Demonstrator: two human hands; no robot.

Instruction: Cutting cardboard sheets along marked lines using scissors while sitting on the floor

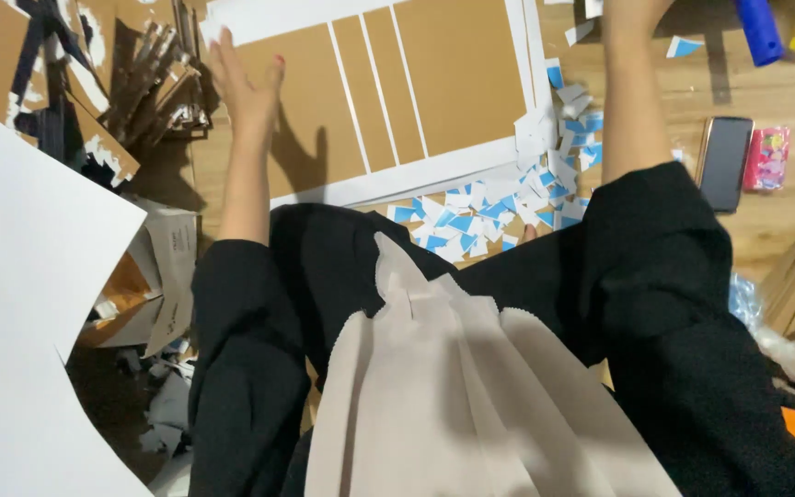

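Upper left of the frame, the left hand [246, 87] lies flat, its grip open, on a brown cardboard panel [457, 69] striped with white tape. The right hand runs off the top edge, its grip beyond telling, above blue-and-white paper scraps [485, 216] on the counter [784, 207].

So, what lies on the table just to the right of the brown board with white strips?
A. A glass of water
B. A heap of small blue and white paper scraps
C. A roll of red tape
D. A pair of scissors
B: a heap of small blue and white paper scraps lies against the right and lower edge of the brown board, beside the person's right forearm.
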